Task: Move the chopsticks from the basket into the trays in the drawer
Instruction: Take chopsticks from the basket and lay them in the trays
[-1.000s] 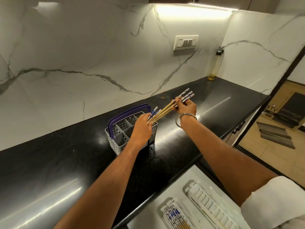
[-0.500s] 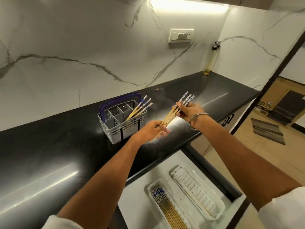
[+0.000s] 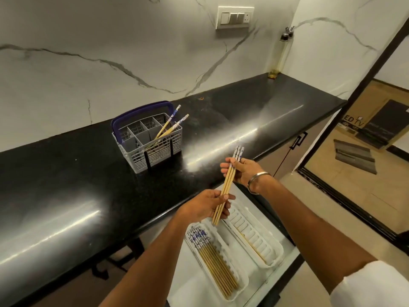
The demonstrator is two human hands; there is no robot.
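Both hands are on a bundle of three tan bamboo chopsticks with blue-and-white patterned tops [image 3: 228, 185], held in the air above the open white drawer [image 3: 199, 282]. The long axis runs diagonally: patterned ends up and away toward the black polished desk [image 3: 66, 185], plain tips down toward me. Left hand [image 3: 204, 208] fingers pinch the lower part, right hand [image 3: 242, 170] fingers curl around the upper part.

Two more chopsticks [image 3: 170, 127] lean in the grey plastic basket with the blue handle [image 3: 147, 138], tops pointing up-right. Two white plastic trays in the drawer: the left tray [image 3: 242, 282] holds a row of chopsticks lying flat, too tight to count; the right tray [image 3: 275, 251] seems to hold one.
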